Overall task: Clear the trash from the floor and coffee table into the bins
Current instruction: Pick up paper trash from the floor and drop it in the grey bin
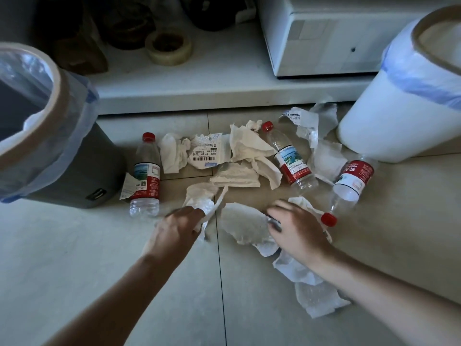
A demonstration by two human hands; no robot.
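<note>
Three plastic water bottles with red caps are lying on the tiled floor (74,270) in a mess of crumpled paper: one (145,174) right next to the grey bin (82,168) on the left, one (289,157) in the middle of the pile, and one (349,186) tipped over just beside the white bin (389,116) on the right. Both bins have plastic liners. A printed shipping label (207,154) sits face up between the tissues.

Left hand (177,231) is curled around a crumpled white tissue (202,198), pinching its near end. Right hand (296,228) is pressed down with fingers bent on another crumpled tissue (244,226); can't tell whether it actually has a grip on it. More tissue (314,293) lies under the right forearm.

Behind the pile there's a low white shelf (199,81) with a roll of tape (168,47) and a white appliance (324,38) on it.
</note>
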